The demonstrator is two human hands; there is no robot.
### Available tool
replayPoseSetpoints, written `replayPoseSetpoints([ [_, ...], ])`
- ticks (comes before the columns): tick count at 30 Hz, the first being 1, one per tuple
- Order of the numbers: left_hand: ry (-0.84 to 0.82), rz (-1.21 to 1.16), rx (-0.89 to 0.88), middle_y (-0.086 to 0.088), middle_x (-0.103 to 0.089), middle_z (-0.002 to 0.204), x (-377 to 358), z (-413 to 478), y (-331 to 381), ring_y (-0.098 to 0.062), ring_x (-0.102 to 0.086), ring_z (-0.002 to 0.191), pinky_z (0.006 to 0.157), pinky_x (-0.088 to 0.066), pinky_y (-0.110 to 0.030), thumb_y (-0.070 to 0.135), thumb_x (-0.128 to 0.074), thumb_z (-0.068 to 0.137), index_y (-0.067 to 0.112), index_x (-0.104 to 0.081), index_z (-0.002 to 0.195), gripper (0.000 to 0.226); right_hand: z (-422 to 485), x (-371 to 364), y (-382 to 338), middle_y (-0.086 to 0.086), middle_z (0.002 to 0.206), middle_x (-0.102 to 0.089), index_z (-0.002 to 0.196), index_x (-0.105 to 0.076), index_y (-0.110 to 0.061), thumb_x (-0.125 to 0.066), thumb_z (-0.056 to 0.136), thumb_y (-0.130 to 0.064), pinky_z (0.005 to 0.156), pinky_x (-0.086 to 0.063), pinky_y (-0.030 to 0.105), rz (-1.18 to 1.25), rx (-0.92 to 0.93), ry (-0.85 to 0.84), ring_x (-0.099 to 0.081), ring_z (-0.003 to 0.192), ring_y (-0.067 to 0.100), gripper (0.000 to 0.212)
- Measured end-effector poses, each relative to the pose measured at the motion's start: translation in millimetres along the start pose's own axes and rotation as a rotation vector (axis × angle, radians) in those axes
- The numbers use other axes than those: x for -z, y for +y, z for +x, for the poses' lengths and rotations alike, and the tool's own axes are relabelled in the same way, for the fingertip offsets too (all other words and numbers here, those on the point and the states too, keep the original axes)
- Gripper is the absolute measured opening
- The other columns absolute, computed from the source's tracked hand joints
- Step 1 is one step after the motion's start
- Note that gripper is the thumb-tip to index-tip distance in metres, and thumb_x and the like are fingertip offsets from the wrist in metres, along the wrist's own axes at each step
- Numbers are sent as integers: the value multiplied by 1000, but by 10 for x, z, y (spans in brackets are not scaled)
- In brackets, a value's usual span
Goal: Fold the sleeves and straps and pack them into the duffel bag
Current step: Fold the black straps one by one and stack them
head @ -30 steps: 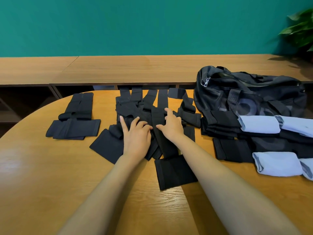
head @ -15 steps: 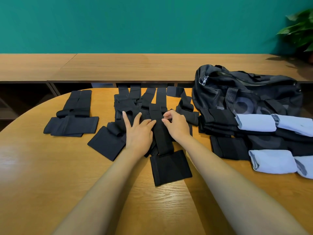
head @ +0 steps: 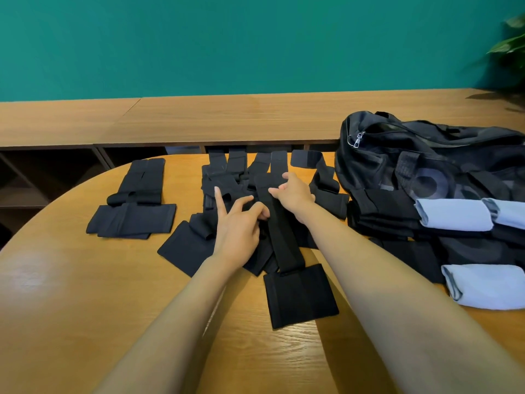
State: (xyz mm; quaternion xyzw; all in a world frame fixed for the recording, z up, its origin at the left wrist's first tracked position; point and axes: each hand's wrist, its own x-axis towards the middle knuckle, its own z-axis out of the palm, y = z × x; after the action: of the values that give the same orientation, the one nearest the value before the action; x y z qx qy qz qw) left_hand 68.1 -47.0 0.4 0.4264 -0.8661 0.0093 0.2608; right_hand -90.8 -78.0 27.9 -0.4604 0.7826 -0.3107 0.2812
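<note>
Both the left hand [head: 238,226] and right hand [head: 295,191] pinch one black strap [head: 284,237] (each grip narrow).

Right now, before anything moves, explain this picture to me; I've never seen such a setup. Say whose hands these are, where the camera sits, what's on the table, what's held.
No machine here: a person works with bare hands, and one camera on their head looks down at them. On the table lie a pile of black straps, a folded bundle at the left, and at the right a black duffel bag with blue rolls before it. The right hand pinches a long strap; the left hand touches its edge, grip unclear.
</note>
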Motion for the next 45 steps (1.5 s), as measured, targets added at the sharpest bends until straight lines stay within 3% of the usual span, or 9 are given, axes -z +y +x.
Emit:
replayPoseSetpoints([
  [3, 52, -74, 77, 17, -64, 82, 25, 124, -1, -11, -52, 115, 115, 24, -45, 10, -66, 84, 25, -58, 97, 22, -13, 6, 50, -5, 81, -60, 82, -60, -27, -64, 93, -34, 94, -39, 51, 191, 113, -19, -53, 93, 27, 14],
  [5, 59, -95, 197, 15, -62, 94, 58, 238, 4, -13, -50, 115, 117, 18, -48, 16, -69, 86, 25, -55, 108, 28, -32, 48, 97, -7, 67, -48, 61, -49, -29, -64, 93, -33, 92, -41, 60, 256, 202, 12, -50, 79, 25, 35],
  [11, -174, -216, 260, 11, -63, 122, 39, 494, -78, -14, -43, 133, 105, 30, -53, 29, -56, 98, 28, -61, 123, 26, -291, 294, 149, 4, 100, -71, 105, -71, -10, -60, 97, -14, 86, -54, 37, 445, 361, -17, -65, 98, 20, 15],
  [19, -149, -244, 240, 13, -71, 101, 85, 588, -54, -12, -58, 116, 108, 31, -45, 29, -52, 100, 32, -72, 109, 22, -523, 422, 440, -12, 97, -65, 84, -68, -17, -62, 94, -11, 93, -43, 22, 341, 474, -12, -54, 99, 2, 13],
  [27, -73, -43, 331, 7, -71, 91, -2, 573, -56, -17, -60, 108, 116, 22, -47, 18, -50, 101, 27, -74, 103, 26, -996, 520, 632, -39, 97, -61, 89, -62, -52, -69, 89, -18, 107, -31, 44, 130, 572, 63, -40, 111, -9, 34],
  [33, -102, -46, 377, -1, -64, 127, 78, 557, -108, -21, -44, 134, 112, 23, -55, 23, -50, 101, 23, -61, 130, 31, -1085, 804, 539, -15, 63, -53, 60, -54, -30, -66, 92, -19, 68, -37, 28, 300, 442, 184, -48, 74, 12, 36],
  [36, -1, -4, 313, -3, -39, 153, 143, 456, 104, -21, -19, 149, 109, 25, -51, 30, -50, 100, 18, -37, 149, 52, -786, 825, 445, 4, 67, -58, 70, -57, -6, -65, 93, -25, 68, -47, 38, 256, 410, 281, -53, 69, 24, 30],
  [41, 187, -164, 172, 1, -51, 142, 230, -59, 400, -18, -33, 143, 115, 23, -45, 27, -55, 96, 18, -54, 137, 41, -360, 736, 406, 0, 122, -67, 134, -57, -19, -64, 94, -29, 105, -38, 50, -46, 269, 252, -51, 123, 27, 42],
  [45, 86, -281, 103, 5, -59, 133, 214, -559, 516, -9, -43, 134, 119, 18, -38, 24, -58, 95, 22, -63, 128, 33, -637, 689, 552, 1, 146, -49, 146, -43, -17, -58, 98, -28, 114, -30, 43, -121, 346, 256, -32, 140, 22, 51],
])
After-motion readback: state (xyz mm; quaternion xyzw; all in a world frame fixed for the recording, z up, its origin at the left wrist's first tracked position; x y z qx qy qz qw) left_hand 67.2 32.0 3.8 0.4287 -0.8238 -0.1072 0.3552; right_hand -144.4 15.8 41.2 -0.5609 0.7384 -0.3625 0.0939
